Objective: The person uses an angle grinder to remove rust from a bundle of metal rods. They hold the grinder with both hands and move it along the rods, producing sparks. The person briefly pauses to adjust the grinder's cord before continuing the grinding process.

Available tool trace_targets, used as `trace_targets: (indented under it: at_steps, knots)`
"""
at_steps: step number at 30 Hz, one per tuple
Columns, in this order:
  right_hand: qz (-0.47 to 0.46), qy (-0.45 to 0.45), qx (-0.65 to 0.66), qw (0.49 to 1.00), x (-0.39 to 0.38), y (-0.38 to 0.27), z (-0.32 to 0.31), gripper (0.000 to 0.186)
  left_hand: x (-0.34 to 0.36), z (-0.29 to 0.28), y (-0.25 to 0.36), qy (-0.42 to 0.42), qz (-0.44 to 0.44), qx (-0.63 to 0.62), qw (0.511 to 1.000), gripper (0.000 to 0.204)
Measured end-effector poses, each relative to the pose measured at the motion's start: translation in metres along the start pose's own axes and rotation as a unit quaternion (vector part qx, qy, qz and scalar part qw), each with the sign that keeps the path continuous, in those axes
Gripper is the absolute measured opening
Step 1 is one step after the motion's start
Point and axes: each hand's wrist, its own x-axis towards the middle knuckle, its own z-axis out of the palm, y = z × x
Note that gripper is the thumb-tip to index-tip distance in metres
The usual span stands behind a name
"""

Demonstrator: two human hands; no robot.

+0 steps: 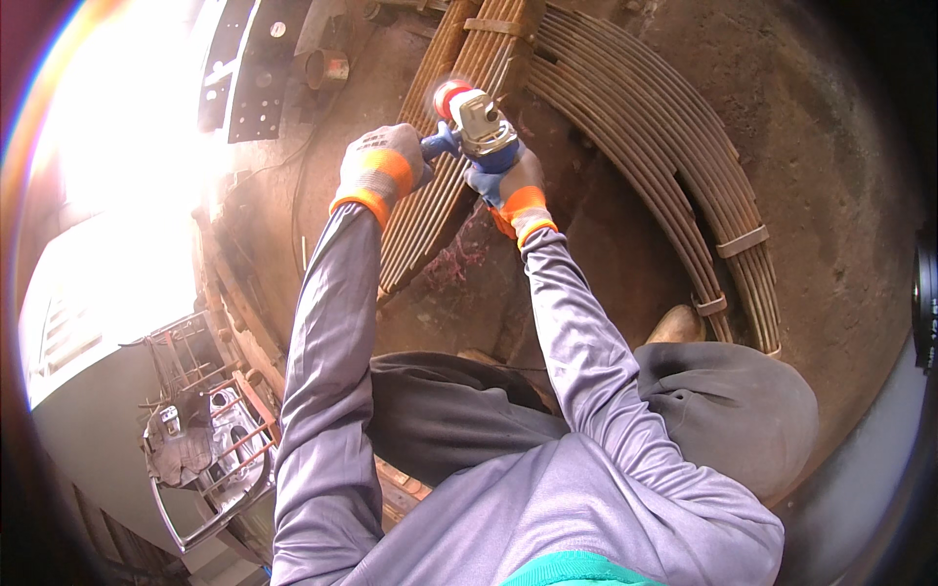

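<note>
My gloved left hand [381,168] is closed round the blue side handle of an angle grinder [479,119]. The gloved right hand [510,186] grips the grinder's blue body from behind. A red-centred disc or brush [451,98] at the grinder's head looks blurred, as if spinning. It is over or against a rusty leaf spring pack [430,210] that runs from the top of the view down toward my legs; whether it touches cannot be made out. Both gloves are grey with orange cuffs.
More curved leaf spring packs [664,127] lie to the right, bound with metal clips. A short metal cylinder [327,68] and perforated dark plates [259,73] are at the upper left. A metal frame rack [220,439] stands at the lower left. My shoe [678,324] is near the springs' ends.
</note>
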Motion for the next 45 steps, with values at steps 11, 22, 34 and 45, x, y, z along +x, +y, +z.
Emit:
trace_targets:
  at_steps: [11, 22, 34, 45]
  knots:
    - [-0.016, 0.012, -0.01, 1.0, 0.014, 0.018, 0.001, 0.048, -0.006, -0.014, 0.009, 0.002, -0.003, -0.024, 1.0, 0.029]
    - [-0.001, 0.006, -0.065, 0.998, 0.016, 0.006, -0.004, 0.051, 0.001, -0.014, 0.006, 0.008, 0.001, -0.022, 1.0, 0.03]
    - [-0.014, 0.03, -0.076, 0.997, 0.014, 0.0, -0.005, 0.048, 0.002, -0.018, 0.009, 0.01, 0.002, -0.018, 1.0, 0.029]
    - [0.003, 0.028, -0.038, 0.999, 0.019, 0.006, -0.005, 0.05, 0.008, -0.016, 0.007, 0.014, 0.004, -0.016, 1.0, 0.028]
